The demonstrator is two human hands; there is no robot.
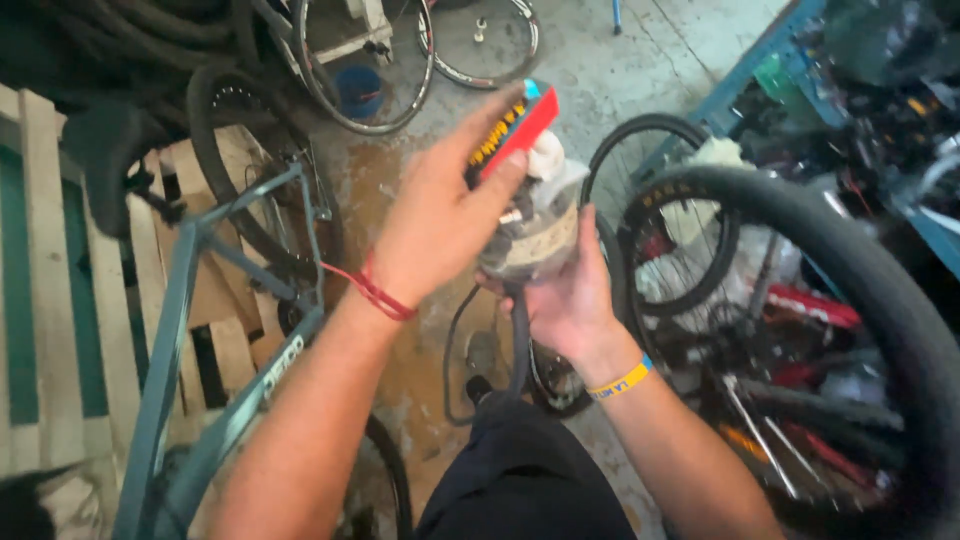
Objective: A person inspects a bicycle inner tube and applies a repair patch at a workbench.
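The middle of the scene is taken up by both hands, raised together: the left hand (440,215) and the right hand (565,295) are closed around a bag (530,235) and a red box (515,130). A tube (515,350) hangs beneath them, looping toward the floor. To the left, passage is blocked by a grey frame (190,300) leaned on a pallet (60,300). To the right, a large tyre (860,270) arches close, with a wheel (665,225) just behind the hands. Open concrete floor (640,60) is seen at the far middle, past two rims (370,70).
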